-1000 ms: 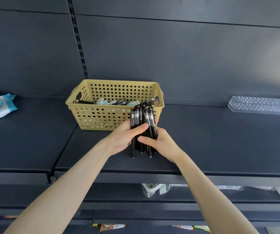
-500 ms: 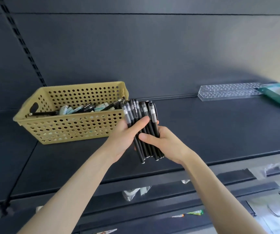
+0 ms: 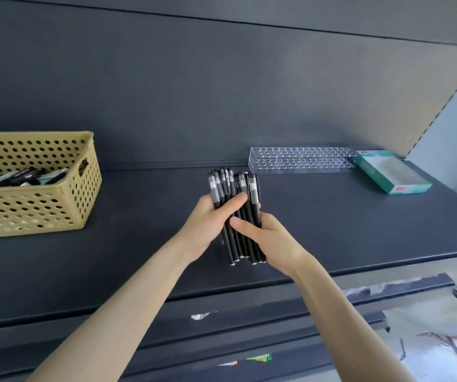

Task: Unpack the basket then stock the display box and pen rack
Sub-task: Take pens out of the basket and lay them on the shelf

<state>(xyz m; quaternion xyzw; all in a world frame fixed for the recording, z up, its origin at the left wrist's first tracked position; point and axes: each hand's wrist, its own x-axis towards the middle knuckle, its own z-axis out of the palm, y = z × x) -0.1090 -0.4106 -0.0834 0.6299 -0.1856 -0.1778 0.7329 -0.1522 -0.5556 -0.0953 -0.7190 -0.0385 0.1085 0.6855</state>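
Observation:
Both hands hold one upright bundle of black pens (image 3: 232, 188) above the middle of the dark shelf. My left hand (image 3: 210, 224) grips the bundle from the left with the thumb across its front. My right hand (image 3: 268, 238) grips it lower down from the right. The yellow perforated basket (image 3: 37, 208) stands at the left with more pens and pale packets inside. A clear acrylic pen rack (image 3: 301, 159) with rows of holes sits against the back wall, right of the pens. A teal display box (image 3: 392, 175) lies at the far right.
The dark shelf (image 3: 144, 244) runs left to right with its front edge just below my hands. Lower shelves hold clear plastic wrapping (image 3: 428, 326) at the bottom right. A slotted upright (image 3: 387, 125) marks the shelf's right end.
The bundle of pens and both hands have travelled right, away from the basket and closer to the pen rack. The view has swung right, bringing the teal box fully into sight.

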